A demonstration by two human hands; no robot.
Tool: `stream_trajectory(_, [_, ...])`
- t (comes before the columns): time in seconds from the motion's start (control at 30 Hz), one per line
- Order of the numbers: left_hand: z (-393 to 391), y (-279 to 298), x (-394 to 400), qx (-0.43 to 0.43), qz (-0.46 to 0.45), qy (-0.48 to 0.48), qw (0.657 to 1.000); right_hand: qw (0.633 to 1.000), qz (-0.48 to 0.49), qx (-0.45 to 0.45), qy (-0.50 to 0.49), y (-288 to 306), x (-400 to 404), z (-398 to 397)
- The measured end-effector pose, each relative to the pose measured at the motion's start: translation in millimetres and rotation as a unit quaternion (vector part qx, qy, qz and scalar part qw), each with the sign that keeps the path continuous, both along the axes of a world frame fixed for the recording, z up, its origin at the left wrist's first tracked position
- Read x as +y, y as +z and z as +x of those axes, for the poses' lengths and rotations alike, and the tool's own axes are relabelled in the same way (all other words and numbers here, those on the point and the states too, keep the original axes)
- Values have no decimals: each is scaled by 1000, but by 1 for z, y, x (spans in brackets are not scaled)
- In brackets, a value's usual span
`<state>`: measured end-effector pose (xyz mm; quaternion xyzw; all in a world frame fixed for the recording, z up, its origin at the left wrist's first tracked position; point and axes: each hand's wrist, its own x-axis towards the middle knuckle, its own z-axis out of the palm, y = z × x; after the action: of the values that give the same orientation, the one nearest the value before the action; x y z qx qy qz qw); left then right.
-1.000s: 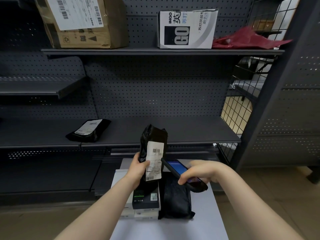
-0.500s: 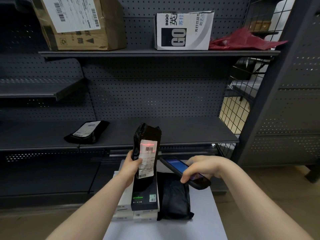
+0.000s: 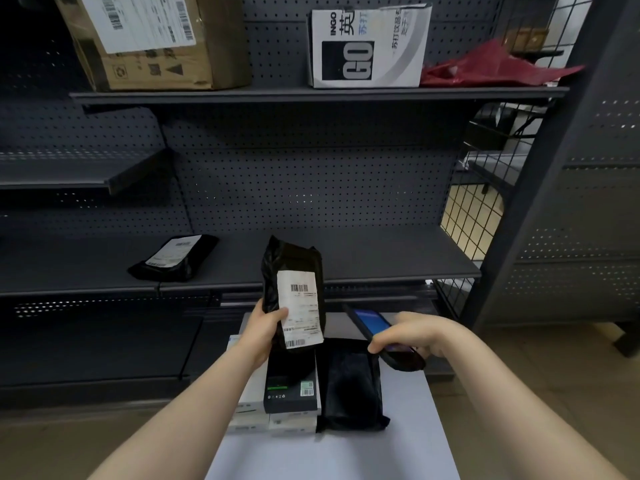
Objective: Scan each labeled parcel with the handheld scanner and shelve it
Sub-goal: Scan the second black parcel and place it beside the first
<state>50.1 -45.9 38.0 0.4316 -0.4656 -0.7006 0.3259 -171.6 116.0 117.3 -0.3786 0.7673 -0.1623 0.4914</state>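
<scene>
Head view: the left hand (image 3: 264,325) grips a parcel (image 3: 294,275) upright above the far edge of the counter (image 3: 408,441), fingers curled round its lower left side, thumb on the white label (image 3: 300,308); the parcel is a glossy, crinkled black plastic pouch, oblong, and its flat paper label bears two barcodes, one near the top and one at the bottom; the right hand (image 3: 414,336) is closed round a slim black scanner (image 3: 377,336) with a lit blue screen, tilted toward the parcel and just beside it, not touching; the counter is smooth and pale; at its far edge lie one soft black pouch (image 3: 349,386) and, touching its left side, a stack of flat boxes, one black (image 3: 291,386) on top of white ones (image 3: 249,407) whose count I cannot tell; on the middle shelf (image 3: 381,261) of matte grey metal, backed by perforated panel, lies one more labelled black pouch (image 3: 175,258) toward its left; the top shelf (image 3: 311,95) carries three things: a creased cardboard box (image 3: 152,39), a white printed carton (image 3: 367,46), a crumpled red bag (image 3: 491,65).
</scene>
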Motion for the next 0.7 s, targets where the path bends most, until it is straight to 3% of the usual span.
stream_trajectory(0.2, [0,-14,5,42,97,-10,994,970,12,205,-129,-90,2,-12])
stream_trajectory(0.47, [-7,-43,10,62,166,-30,984,947,86,264,-160,-176,17,-21])
stream_trajectory(0.7, [-13,-56,8,77,182,-44,979,941,121,273,-161,-208,14,-25])
